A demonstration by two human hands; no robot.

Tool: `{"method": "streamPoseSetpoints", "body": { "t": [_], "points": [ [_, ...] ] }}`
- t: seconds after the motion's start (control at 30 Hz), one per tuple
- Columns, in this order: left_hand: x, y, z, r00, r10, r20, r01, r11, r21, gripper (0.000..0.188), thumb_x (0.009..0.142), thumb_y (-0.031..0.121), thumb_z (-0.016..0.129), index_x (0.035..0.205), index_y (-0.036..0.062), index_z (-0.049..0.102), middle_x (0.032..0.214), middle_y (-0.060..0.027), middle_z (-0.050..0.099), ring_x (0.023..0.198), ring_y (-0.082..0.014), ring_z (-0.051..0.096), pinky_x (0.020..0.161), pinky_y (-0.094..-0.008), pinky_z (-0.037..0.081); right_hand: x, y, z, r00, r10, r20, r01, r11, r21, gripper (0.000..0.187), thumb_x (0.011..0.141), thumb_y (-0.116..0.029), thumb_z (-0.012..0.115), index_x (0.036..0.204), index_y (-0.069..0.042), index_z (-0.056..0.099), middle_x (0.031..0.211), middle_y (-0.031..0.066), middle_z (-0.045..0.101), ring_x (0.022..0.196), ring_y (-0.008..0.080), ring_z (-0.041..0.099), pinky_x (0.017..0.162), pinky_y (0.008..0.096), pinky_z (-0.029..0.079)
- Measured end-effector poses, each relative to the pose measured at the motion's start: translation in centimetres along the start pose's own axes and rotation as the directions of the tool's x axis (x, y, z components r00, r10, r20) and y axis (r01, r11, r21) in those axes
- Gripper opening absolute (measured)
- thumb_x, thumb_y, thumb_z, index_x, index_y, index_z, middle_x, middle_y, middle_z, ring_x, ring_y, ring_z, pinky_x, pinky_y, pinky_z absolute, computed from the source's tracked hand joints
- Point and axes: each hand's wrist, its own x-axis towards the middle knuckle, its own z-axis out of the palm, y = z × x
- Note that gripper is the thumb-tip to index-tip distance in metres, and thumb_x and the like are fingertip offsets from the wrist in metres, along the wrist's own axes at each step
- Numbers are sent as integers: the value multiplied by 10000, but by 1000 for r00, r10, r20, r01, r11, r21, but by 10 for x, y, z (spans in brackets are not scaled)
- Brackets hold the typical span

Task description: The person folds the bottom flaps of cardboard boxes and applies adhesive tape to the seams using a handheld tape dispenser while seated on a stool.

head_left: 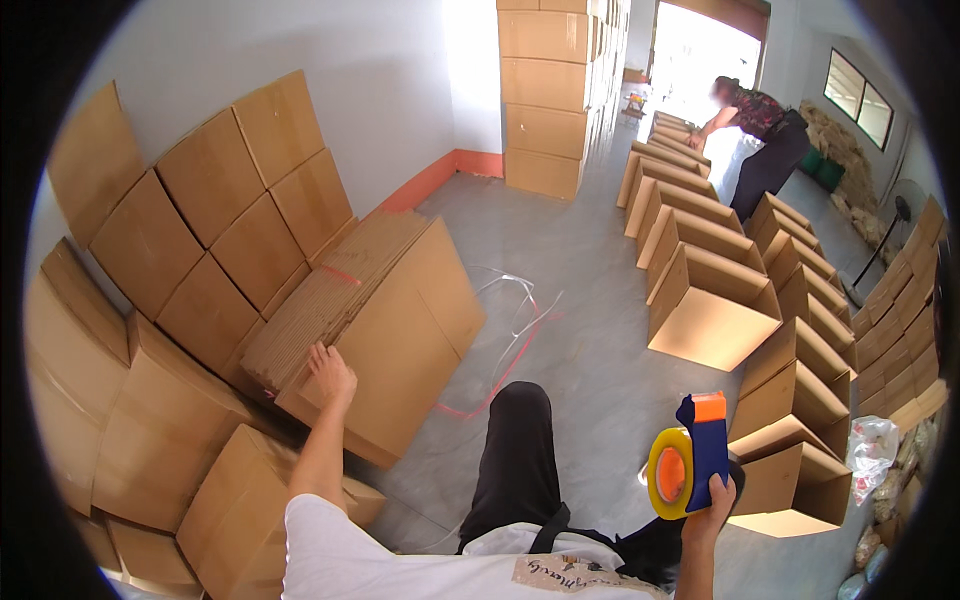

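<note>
Fingers (319, 357) of the left hand (336, 383) loosely bent at the top edge of the flattened carton stack (405, 335), forearm reaching forward; can't tell if they pinch a sheet. Stack extends left and ahead of them, its large outer panel to their right. Right hand (710, 510) upright, fingers closed round the tape dispenser (712, 450), yellow tape roll (672, 510) just left of them.

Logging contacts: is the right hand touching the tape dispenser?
Touching. The head view shows the right hand gripping the tape dispenser by its blue body.
</note>
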Motion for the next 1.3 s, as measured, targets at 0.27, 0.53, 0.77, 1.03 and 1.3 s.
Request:
{"method": "streamPoseSetpoints", "body": {
  "t": [0.27, 0.53, 0.77, 1.03, 1.3],
  "points": [
    [-4, 80, -45, 988, 131, 80, -114, 976, -185, 566, 760, 135, 630, 1255, 74, 361, 1244, -195, 404, 1116, -353, 437, 936, -455, 344, 12, 26, -15, 989, 141, -45, -140, 990, 13, 470, 791, -254, 584, 1122, 49, 443, 998, 91, 541, 889, 153, 541, 823, 268, 420],
    [11, 137, -22, 934, 337, -117, -353, 827, -438, 329, 772, 63, 581, 1099, 89, 553, 998, -114, 588, 925, -304, 569, 746, -394, 459, 21, 36, -46, 955, 215, -205, -201, 976, 88, 431, 820, -246, 599, 1129, 8, 438, 981, 79, 541, 885, 159, 543, 818, 279, 431],
    [-6, 217, -147, 575, 802, -160, -670, 350, -655, 260, 724, -1, 576, 967, 74, 626, 852, -114, 594, 762, -313, 563, 651, -374, 454, 63, -2, -62, 936, -134, -326, 93, 986, -137, 486, 765, -253, 691, 1113, 8, 474, 970, 65, 534, 876, 151, 514, 806, 288, 410],
    [-17, 321, -104, 142, 945, -294, -697, -115, -708, 231, 681, -42, 602, 901, 17, 641, 769, -114, 604, 731, -300, 552, 706, -369, 432, 84, -30, -70, 967, -161, -198, 27, 836, -548, 390, 714, -208, 756, 973, 16, 569, 783, 11, 572, 710, 95, 519, 692, 243, 426],
    [-60, 353, -108, -44, 970, -239, -730, -195, -655, 283, 659, -83, 566, 866, 86, 661, 762, -29, 593, 807, -203, 565, 976, -403, 296, 70, -37, -118, 938, -195, -286, 23, 859, -511, 441, 682, -259, 779, 958, 15, 571, 817, 31, 588, 729, 117, 543, 689, 252, 440]
  ]
}}
